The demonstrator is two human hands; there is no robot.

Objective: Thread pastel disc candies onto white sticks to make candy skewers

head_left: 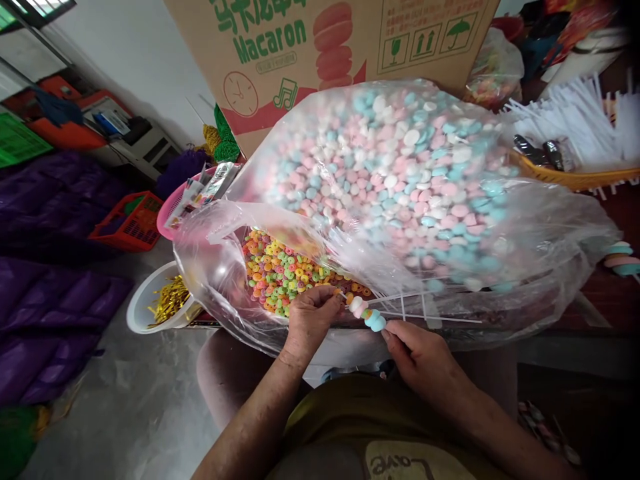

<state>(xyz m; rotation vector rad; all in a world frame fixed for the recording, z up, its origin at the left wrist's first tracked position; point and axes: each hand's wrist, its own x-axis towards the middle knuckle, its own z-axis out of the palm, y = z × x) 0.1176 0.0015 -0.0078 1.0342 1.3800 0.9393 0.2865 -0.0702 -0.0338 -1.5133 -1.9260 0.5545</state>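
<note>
Both hands pinched shut: right hand [425, 357] grips the marshmallow skewer [367, 313], left hand [311, 320] pinches a candy ring [339, 293] at its tip.

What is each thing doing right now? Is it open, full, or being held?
Left hand: pinched shut on a ring candy.
Right hand: shut on the skewer.
Skewer: partly loaded, white and blue pieces threaded on.
Ring candy bag: open, well filled.
Pastel candy bag: full, lying on its side.
Macaron box: standing behind, top out of view.
White bowl: holds gold twist ties.
</note>
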